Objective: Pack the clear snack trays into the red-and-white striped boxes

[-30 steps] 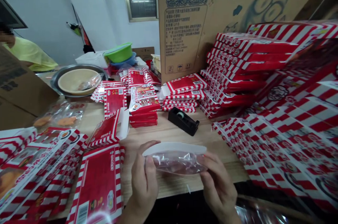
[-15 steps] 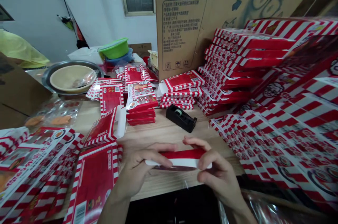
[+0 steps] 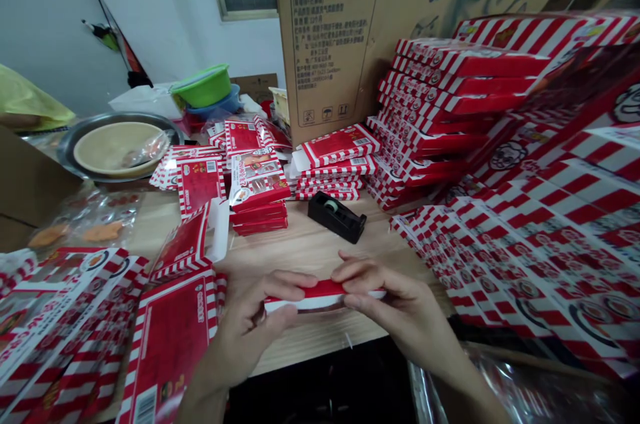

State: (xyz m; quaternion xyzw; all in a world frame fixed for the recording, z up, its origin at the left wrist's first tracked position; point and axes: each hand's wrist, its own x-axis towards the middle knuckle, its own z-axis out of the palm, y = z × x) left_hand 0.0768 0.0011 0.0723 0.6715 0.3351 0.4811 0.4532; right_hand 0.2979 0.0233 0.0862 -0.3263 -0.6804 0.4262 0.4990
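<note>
A flat red and white cardboard box (image 3: 320, 297) is held end-on above the near edge of the wooden table, its narrow end facing me. My left hand (image 3: 270, 314) grips its left side, fingers on top and thumb along the white edge. On the right side, my right hand (image 3: 373, 287) pinches the same end between thumb and fingers. Most of the box's body is hidden behind this end and my hands. Beyond them sits a black tape dispenser (image 3: 337, 216).
Striped boxes are stacked at the right (image 3: 465, 91), with more rows (image 3: 525, 277) nearer. Flat red boxes (image 3: 170, 337) lie at the left. A large carton (image 3: 330, 44) stands behind. Bowls (image 3: 120, 144) and bagged orange pieces (image 3: 103, 232) are at the back left.
The white flap edge at the box's end now lies closer to the red panel. My right fingers have moved inward onto the top, and my left thumb has come to the front edge.
</note>
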